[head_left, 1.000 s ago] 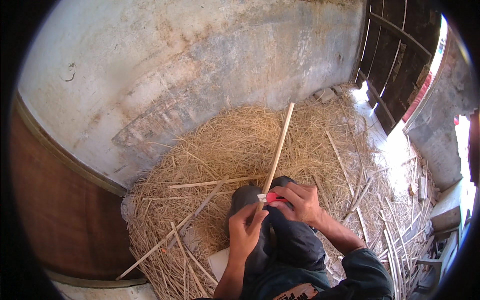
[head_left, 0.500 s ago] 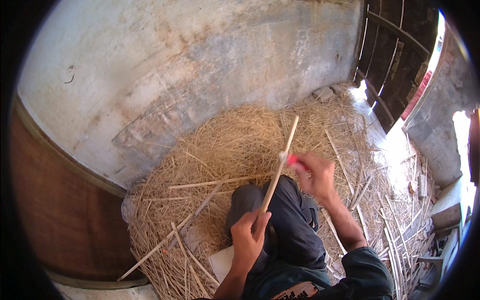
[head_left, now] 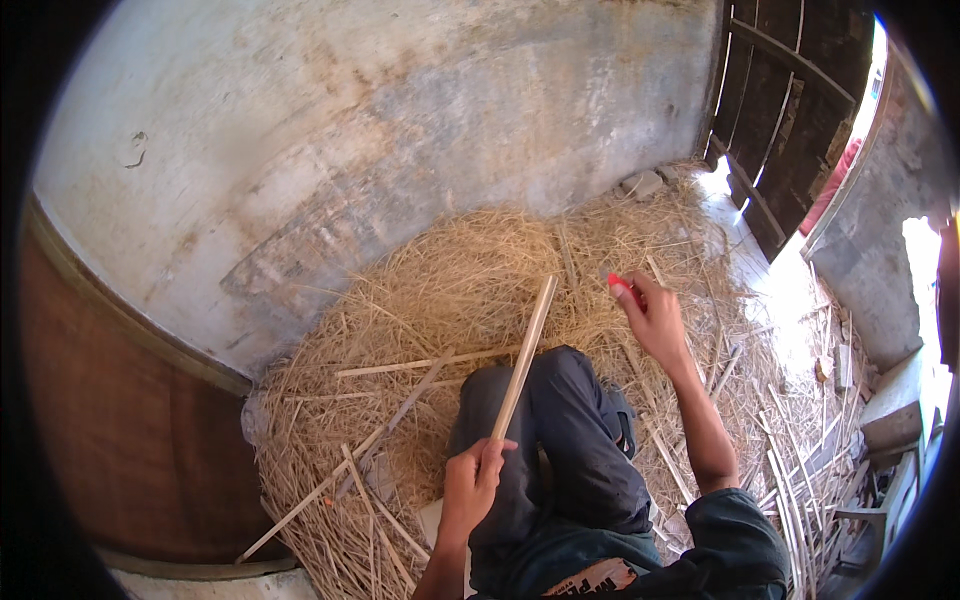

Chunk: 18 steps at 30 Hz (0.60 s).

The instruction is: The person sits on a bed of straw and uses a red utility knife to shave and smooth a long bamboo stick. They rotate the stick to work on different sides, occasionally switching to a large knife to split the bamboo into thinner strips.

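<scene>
Along the far side stands a stained wall, with a deep spread of straw below it reaching near on both sides, and a dark plank door at the far right. In the near middle are the seated person's legs in dark trousers. A loose pale stick lies on the straw to the left of the knees; such scattered lengths could roll or slip under a foot. The worked stick slants over the legs, its near end in the left hand, its far end free above the straw. The left fingers are wrapped round that near end; with only one hold so low down, the long free part could swing or twist if pushed sideways. The right hand is up to the right, apart from the stick, its fingers curled round a small red knife. The blade is too faint to judge its angle. Drawn too far near, it could meet the left fingers; slipping off the wood, it could catch a knee just beneath.
</scene>
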Available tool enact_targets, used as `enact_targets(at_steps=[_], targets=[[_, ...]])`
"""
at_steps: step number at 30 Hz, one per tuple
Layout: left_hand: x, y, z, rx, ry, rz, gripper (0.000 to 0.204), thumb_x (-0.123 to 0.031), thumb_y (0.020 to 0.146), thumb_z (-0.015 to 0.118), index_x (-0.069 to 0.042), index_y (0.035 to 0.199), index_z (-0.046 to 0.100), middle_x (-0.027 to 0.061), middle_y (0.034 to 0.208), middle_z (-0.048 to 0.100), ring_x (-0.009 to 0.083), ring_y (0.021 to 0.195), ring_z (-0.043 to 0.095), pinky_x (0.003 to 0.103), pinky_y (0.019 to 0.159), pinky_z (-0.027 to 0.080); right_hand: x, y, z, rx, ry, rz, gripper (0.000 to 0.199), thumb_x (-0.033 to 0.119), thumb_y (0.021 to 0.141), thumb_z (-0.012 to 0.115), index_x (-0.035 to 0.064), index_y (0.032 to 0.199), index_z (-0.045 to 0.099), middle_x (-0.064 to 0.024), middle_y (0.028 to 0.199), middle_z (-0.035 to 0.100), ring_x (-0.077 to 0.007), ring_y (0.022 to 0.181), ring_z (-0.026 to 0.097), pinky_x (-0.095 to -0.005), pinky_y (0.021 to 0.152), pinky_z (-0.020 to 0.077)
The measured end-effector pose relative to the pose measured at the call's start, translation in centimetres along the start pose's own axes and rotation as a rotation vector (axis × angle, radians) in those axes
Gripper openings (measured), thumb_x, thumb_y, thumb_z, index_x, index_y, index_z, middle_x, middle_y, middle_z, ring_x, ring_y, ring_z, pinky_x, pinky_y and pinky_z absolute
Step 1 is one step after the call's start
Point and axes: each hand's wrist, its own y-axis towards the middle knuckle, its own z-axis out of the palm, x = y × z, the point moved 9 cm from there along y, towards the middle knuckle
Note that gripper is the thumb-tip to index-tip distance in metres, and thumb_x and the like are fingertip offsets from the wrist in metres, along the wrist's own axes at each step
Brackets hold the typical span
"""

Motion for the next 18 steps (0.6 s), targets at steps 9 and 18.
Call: enact_targets(at_steps=[9, 18], targets=[[-5.6, 2.8, 1.9, -0.08, 0.055, 0.216, 0.036, -0.028, 0.113, 0.051, 0.0, 0.106, 0.073, -0.0018, 0.067, 0.05, 0.0067, 0.059, 0.047, 0.027, 0.054, 0.038, 11.9, -9.1, 3.7, 0.048, 0.143, -0.584, 0.024, 0.024, 0.089, 0.08, 0.0102, 0.107, 0.074, -0.0052, 0.084, 0.068, -0.0253, 0.068, 0.071, -0.0375, 0.057, 0.056], [-8.3, 2.4, 2.0, -0.223, 0.28, 0.334, 0.04, -0.028, 0.113, 0.049, 0.002, 0.093, 0.067, 0.0185, 0.069, 0.062, 0.0345, 0.062, 0.066, 0.043, 0.06, 0.049, 12.3, -9.3, 3.9, -0.032, 0.106, -0.613, 0.028, 0.027, 0.085, 0.083, 0.0126, 0.108, 0.074, -0.0027, 0.081, 0.068, -0.0242, 0.064, 0.07, -0.0361, 0.055, 0.0553]])
